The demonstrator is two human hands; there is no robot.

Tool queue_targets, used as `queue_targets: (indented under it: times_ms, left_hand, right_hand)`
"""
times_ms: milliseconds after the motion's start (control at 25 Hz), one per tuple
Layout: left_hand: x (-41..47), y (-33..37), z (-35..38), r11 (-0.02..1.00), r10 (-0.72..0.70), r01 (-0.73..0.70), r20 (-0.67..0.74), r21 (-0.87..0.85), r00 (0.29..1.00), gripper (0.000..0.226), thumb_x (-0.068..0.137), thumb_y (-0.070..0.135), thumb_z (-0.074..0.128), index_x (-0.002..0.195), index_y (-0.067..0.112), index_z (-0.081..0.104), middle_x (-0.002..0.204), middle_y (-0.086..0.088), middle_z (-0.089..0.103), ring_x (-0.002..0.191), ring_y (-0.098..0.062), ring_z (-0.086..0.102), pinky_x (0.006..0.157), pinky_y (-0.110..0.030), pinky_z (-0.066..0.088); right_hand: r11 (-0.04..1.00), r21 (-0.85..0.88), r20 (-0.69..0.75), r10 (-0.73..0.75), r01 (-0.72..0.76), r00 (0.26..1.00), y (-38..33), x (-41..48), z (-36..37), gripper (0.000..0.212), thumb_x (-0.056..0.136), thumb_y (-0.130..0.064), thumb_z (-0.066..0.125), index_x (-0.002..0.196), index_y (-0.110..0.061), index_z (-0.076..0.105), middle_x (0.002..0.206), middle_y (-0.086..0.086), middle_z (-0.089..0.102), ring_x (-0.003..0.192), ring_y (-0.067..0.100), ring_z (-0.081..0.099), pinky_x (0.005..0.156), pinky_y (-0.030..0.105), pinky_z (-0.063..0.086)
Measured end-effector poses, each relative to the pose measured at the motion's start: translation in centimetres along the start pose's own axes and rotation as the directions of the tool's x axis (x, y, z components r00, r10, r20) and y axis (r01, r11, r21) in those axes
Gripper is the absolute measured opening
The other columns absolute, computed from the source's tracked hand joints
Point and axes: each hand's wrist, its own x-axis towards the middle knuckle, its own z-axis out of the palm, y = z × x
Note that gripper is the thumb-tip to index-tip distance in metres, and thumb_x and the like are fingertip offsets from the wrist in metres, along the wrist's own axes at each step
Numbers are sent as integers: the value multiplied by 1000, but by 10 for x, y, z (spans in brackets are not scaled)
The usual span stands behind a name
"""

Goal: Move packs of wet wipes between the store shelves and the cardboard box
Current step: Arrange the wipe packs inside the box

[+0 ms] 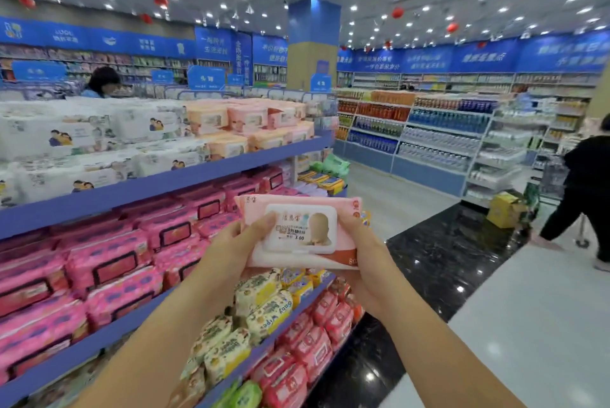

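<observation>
Pack of wet wipes (300, 232): pale pink, white flip lid facing the camera, price sticker reading 3.00. It is held in mid-air in front of the blue store shelves (165, 181), level with the middle tier and touching none of them. Left hand (227, 252) grips the left end, right hand (366, 252) the right end. Fingers (264, 226) of both curl round the pack, thumbs on top, the rest hidden underneath. Top tier: white packs (82, 140), peach packs (231, 120) beside them. Middle tier: bright pink packs (109, 262). Lower tier: cream-yellow packs (260, 302), then red packs (313, 341). Dark glossy floor strip (445, 259) right of the shelves. Yellow box (505, 209) on the floor far right, near a person in black (584, 196) bending down.
</observation>
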Motion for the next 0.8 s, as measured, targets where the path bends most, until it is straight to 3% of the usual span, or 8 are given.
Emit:
queue_targets:
  times_ms: [160, 280, 400, 480, 560, 720, 800]
  left_hand:
    - [117, -10, 28, 999, 53, -53, 50, 2, 997, 37, 90, 42, 64, 112, 13, 69, 104, -5, 79, 88, -21, 76, 77, -37, 62]
    - [209, -6, 37, 996, 83, -84, 56, 16, 995, 55, 79, 51, 68, 119, 14, 67, 108, -4, 78, 96, -24, 76, 88, -45, 59]
    - [298, 7, 47, 993, 113, -114, 32, 13, 993, 47, 82, 48, 68, 115, 15, 69, 106, -4, 79, 90, -22, 75, 80, -38, 59]
    - [350, 12, 55, 992, 119, -119, 14, 39, 993, 44, 83, 46, 68, 113, 15, 69, 105, -3, 79, 87, -19, 75, 77, -35, 57]
    - [403, 9, 61, 991, 124, -123, -30, 50, 992, 50, 78, 49, 71, 115, 16, 68, 106, -1, 79, 93, -19, 76, 85, -39, 57]
    - [504, -12, 70, 986, 149, -137, -133, 95, 980, 56, 77, 53, 72, 122, 20, 66, 112, 0, 77, 101, -21, 75, 95, -44, 56]
    - [551, -24, 79, 984, 162, -142, -216, 108, 963, 44, 83, 48, 70, 118, 22, 67, 109, 3, 78, 99, -17, 75, 92, -42, 57]
  right_hand:
    - [998, -37, -20, -43, 43, 999, -15, 116, -34, 42, 94, -40, 59, 124, -12, 67, 118, 20, 70, 97, 32, 68, 76, 40, 55]
    - [994, -86, -3, -64, 63, 998, -31, 209, -45, 41, 91, -40, 62, 120, -12, 69, 114, 17, 73, 97, 31, 70, 86, 46, 54]
    - [989, -113, 39, -86, 90, 996, -47, 300, -53, 53, 79, -48, 65, 119, -14, 69, 112, 15, 74, 97, 30, 70, 90, 49, 52]
    - [991, -97, 60, -91, 96, 994, -52, 357, -61, 55, 78, -49, 65, 120, -13, 69, 112, 15, 74, 100, 31, 70, 86, 46, 55]
    - [995, -57, 99, -77, 82, 992, -51, 420, -72, 55, 80, -47, 65, 122, -12, 68, 113, 16, 74, 100, 31, 71, 75, 39, 60]
    - [997, -44, 217, -55, 67, 975, -40, 550, -93, 41, 91, -42, 61, 115, -10, 70, 102, 14, 76, 78, 22, 74, 54, 29, 56]
    - [997, -54, 292, -44, 62, 955, -33, 615, -103, 49, 85, -46, 64, 116, -9, 70, 106, 16, 75, 89, 30, 74, 66, 39, 60]
